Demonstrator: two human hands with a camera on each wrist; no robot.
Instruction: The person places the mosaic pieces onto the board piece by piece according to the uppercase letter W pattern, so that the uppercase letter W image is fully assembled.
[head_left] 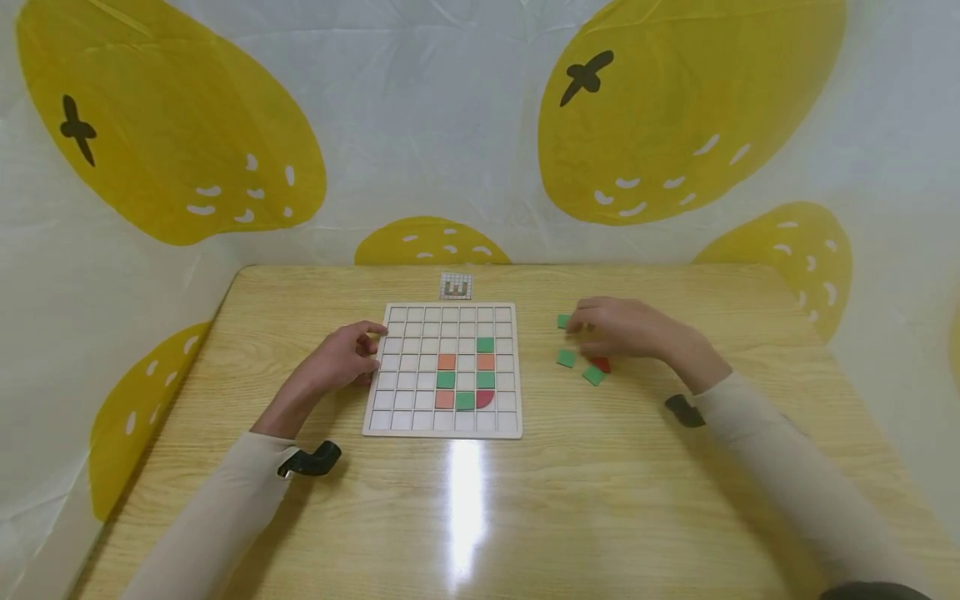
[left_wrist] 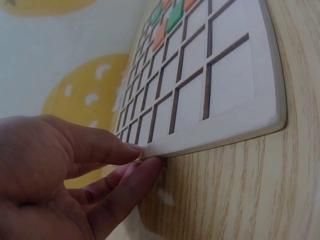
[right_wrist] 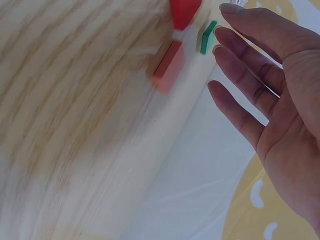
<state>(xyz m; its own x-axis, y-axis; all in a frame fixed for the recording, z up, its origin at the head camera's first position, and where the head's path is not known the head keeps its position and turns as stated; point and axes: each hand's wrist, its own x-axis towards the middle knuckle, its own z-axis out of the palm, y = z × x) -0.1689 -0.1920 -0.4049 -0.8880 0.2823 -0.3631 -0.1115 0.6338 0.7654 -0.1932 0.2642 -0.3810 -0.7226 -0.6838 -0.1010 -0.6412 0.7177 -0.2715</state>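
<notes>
A white square grid board (head_left: 378, 425) lies on the table, with green, orange and red tiles set in several cells. Some are green tiles (head_left: 485, 344), some orange tiles (head_left: 447, 362), plus one rounded red tile (head_left: 485, 399). My left hand (head_left: 347, 357) is at the board's left side, its fingertips touching the rim, as the left wrist view also shows. Over a loose group of tiles to the right hovers my right hand (head_left: 618, 327), fingers apart. Near its fingertips in the right wrist view are a green tile (right_wrist: 208, 37), an orange tile (right_wrist: 169, 67) and a red tile (right_wrist: 185, 12).
Behind the board lies a small printed card (head_left: 456, 286) with a dark figure on a grid. Loose green tiles (head_left: 566, 358) and a red piece (head_left: 601, 364) lie on the wooden table (head_left: 375, 517). A white cloth with yellow shapes (head_left: 435, 100) hangs beyond the table.
</notes>
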